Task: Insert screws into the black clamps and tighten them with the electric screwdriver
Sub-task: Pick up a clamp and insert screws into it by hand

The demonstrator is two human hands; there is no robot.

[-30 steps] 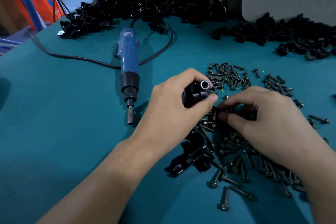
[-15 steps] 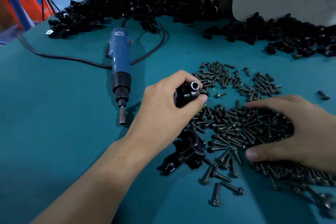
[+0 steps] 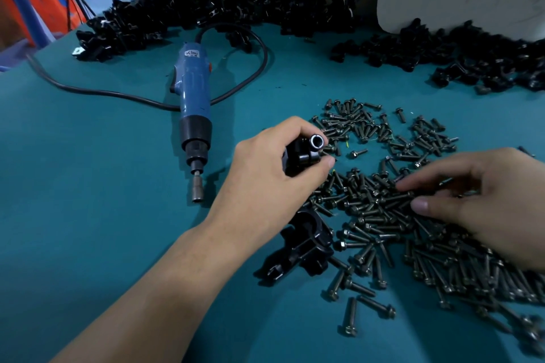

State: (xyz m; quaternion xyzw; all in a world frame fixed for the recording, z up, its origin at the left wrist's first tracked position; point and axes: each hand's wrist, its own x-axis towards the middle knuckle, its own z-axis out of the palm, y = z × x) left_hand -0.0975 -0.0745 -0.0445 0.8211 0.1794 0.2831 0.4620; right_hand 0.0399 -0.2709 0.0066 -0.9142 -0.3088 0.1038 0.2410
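Bare bench [image 3: 88, 200] fills the near left corner. A cable [image 3: 103, 93] loops to the electric screwdriver [image 3: 193, 103], which lies left of centre with its bit toward the near edge. Left hand [image 3: 274, 174]: fingers clenched round a black clamp [image 3: 299, 158], just beside the screws [image 3: 368, 203]. A second clamp [image 3: 306, 247] lies nearer the near edge, touching the pile. Right hand [image 3: 486, 200]: fingers outstretched, resting on the screws. Clamp heaps [image 3: 206, 9] line the far edge.

Teal worktop [image 3: 88, 186], blue screwdriver [image 3: 193, 103] w/ black cord [image 3: 253, 47] at left, clamp piles [image 3: 206, 12] along back edge, loose screws [image 3: 368, 206] spread at right, one clamp [image 3: 303, 247] just beside them
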